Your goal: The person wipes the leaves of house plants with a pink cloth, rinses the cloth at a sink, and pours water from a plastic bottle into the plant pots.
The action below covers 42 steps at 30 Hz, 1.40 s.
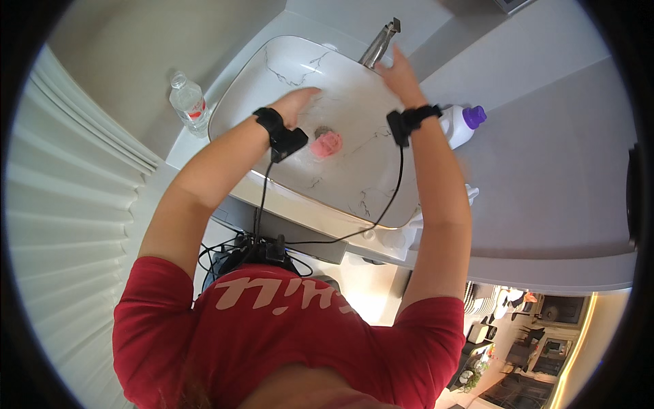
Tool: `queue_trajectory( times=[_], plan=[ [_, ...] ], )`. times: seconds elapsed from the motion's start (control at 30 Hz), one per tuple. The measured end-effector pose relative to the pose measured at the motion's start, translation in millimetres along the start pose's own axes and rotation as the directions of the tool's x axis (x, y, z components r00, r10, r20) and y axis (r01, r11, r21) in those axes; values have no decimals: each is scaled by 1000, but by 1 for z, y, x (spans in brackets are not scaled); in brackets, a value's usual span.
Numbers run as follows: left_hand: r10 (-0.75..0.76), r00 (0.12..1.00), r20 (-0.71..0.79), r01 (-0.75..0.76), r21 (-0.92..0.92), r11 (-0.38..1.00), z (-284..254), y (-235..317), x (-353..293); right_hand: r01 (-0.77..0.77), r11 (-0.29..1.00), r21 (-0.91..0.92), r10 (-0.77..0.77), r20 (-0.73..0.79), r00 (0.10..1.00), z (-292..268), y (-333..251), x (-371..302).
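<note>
My left hand (pixel 296 105) is over the left part of a white, grey-veined washbasin (pixel 286 58), its fingers stretched out and nothing seen in them. Close by, a wet-looking pink crumpled piece (pixel 327 144), perhaps cloth, lies in the basin beside the drain (pixel 322 131). My right hand (pixel 400 76) is up at the metal faucet (pixel 378 46) on the basin's far side. Its finger and thumb are spread next to the faucet body; whether they touch it I cannot tell. Both wrists wear black straps with small boxes and cables.
A clear plastic bottle (pixel 189 102) stands left of the basin. On the right, partly behind my right arm, is a white bottle with a purple cap (pixel 470 119). A white pleated curtain (pixel 75 204) hangs at left. Black cables (pixel 320 242) run across the basin's near edge.
</note>
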State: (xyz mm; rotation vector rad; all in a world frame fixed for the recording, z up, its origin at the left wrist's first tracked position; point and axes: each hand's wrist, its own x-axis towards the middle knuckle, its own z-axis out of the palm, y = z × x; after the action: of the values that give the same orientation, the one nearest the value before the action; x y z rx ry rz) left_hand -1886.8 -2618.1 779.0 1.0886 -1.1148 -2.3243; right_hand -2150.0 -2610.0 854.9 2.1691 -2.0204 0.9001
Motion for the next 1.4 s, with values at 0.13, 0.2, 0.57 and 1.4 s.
queue_trajectory(
  times=[0.13, 0.2, 0.57, 1.4],
  plan=[
    [-145, 965, -219, 101, -198, 975, -5, 4, -5, -16, 962, -272, 166, 537, 827, 70, 16, -103],
    [-151, 933, -325, 88, -200, 976, 7, 7, -23, 62, 996, -66, 1, 690, 724, 101, -6, -128],
    [-189, 962, -200, 166, -126, 978, -2, -31, -2, 251, 966, -58, -194, 476, 858, 114, -5, -138],
    [-193, 973, -126, 183, -89, 979, 18, -40, 29, -553, 823, 130, 324, 693, 644, 91, -19, -92]
  ],
)
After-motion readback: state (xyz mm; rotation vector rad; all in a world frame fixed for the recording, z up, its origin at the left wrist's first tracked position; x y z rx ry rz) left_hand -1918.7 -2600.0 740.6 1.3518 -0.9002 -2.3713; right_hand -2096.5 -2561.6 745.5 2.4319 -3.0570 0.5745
